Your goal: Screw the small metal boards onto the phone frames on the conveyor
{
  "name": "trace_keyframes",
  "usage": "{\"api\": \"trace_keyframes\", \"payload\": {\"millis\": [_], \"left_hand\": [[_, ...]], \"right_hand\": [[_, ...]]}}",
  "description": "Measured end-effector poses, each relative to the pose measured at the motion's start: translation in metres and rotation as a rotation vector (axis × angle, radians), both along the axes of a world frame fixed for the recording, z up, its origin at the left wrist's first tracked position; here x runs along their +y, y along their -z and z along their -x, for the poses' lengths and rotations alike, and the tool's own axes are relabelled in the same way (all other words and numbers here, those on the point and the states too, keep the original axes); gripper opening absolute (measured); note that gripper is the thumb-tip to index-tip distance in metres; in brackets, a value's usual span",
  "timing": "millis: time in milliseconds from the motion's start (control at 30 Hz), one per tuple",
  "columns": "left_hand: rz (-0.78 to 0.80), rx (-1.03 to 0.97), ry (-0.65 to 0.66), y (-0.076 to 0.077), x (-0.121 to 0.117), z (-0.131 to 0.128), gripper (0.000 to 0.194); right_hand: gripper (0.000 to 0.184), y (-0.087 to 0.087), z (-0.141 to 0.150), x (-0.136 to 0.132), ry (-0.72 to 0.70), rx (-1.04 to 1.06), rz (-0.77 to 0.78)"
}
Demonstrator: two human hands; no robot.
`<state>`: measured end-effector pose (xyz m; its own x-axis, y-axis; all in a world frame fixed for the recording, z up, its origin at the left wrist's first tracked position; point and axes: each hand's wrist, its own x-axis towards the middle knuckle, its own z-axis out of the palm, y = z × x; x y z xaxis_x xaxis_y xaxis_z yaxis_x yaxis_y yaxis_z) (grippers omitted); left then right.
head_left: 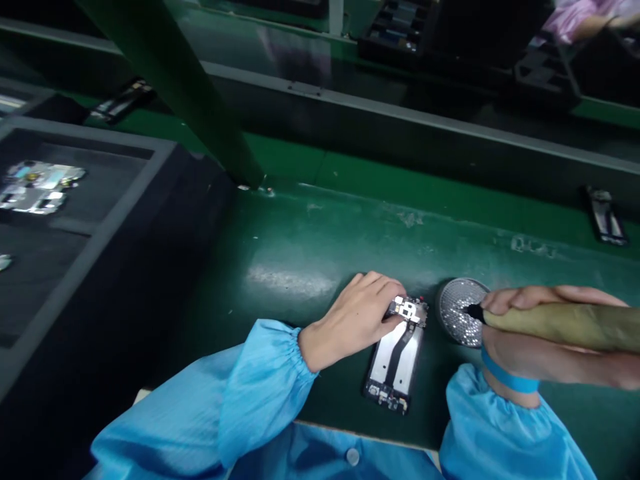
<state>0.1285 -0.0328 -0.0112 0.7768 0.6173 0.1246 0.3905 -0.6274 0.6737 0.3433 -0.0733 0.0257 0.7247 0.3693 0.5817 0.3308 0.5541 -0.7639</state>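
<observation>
i look down from the head camera at a dark green worktop (310, 253). at the right, a small round dish (457, 310) sits on the worktop, filled with a heap of tiny silvery screws. just left of it, touching or nearly touching its rim, lies an opened phone chassis (397, 357), long side running away from me and tilted a little. its inside faces up: a pale metal plate with a dark flat cable down the middle, and small bright parts and connectors at the far end and the near end.

my left hand (355, 317) rests flat on the worktop, grip loosely closed, fingertips pressing on the far end of the phone chassis. my right hand (540, 333) is wrapped firmly around a thick, tan-coloured electric screwdriver (560, 325), held almost level; its dark tip is over the screws in the dish. a blue wrist strap (507, 379) circles my right wrist, and both arms wear light blue sleeves (260, 380).

at the far left, a large dark tray (125, 193) with compartments holds one shiny phone board (40, 185) in its upper section. another dark phone part (605, 215) lies far right on the worktop. across the line, black trays (400, 30) are stacked, too blurred to tell their contents.
</observation>
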Motion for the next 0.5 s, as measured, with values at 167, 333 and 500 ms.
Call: {"api": "trace_keyframes", "payload": {"millis": [167,333,500], "left_hand": [[-0.052,0.03,-0.061,0.006,-0.004,-0.008,0.027],[-0.062,0.027,-0.055,0.008,-0.004,-0.009,0.027],[-0.046,0.004,-0.048,0.007,-0.004,-0.007,0.028]], "right_hand": [[0.07,0.012,-0.015,-0.01,-0.095,0.066,0.173],[0.068,0.019,-0.011,-0.01,-0.198,0.065,0.189],[0.069,0.022,-0.014,-0.008,-0.224,0.066,0.205]]}}
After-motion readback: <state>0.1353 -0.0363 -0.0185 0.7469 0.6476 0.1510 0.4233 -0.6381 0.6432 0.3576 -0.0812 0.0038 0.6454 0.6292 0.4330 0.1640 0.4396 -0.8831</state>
